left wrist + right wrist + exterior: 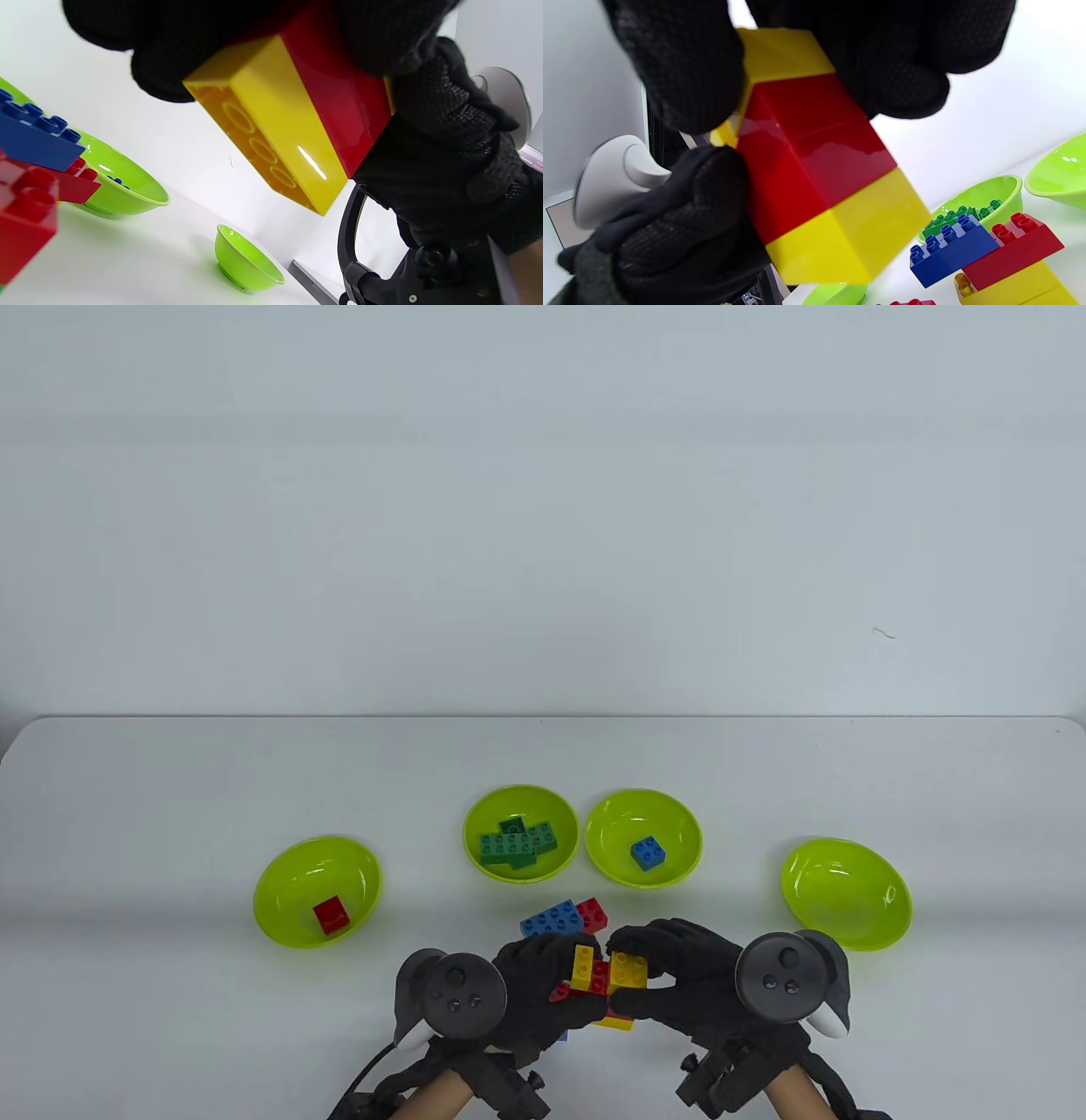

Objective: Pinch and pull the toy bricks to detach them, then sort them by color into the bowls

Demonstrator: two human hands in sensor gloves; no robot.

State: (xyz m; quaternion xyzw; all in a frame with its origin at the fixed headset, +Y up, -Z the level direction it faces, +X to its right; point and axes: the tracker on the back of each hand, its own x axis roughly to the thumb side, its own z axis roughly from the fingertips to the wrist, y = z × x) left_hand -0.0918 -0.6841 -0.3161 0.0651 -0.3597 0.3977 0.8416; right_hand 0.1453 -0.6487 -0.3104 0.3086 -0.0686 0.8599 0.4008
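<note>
Both hands hold one joined stack of yellow and red bricks (598, 976) above the table's front edge. My left hand (551, 980) grips the stack's red and yellow part (297, 123). My right hand (645, 976) pinches the small yellow brick (629, 965) at the stack's end, thumb below and fingers above. In the right wrist view the stack (818, 169) reads yellow, red, red, yellow. A second cluster, with a blue brick (550, 918) and a red brick (592, 911), lies on the table just behind the hands.
Four lime bowls stand in a row. The left bowl (293, 865) holds a red brick, the centre-left bowl (484, 814) holds green bricks, the centre-right bowl (679, 831) holds a blue brick, and nothing shows in the right bowl (844, 891).
</note>
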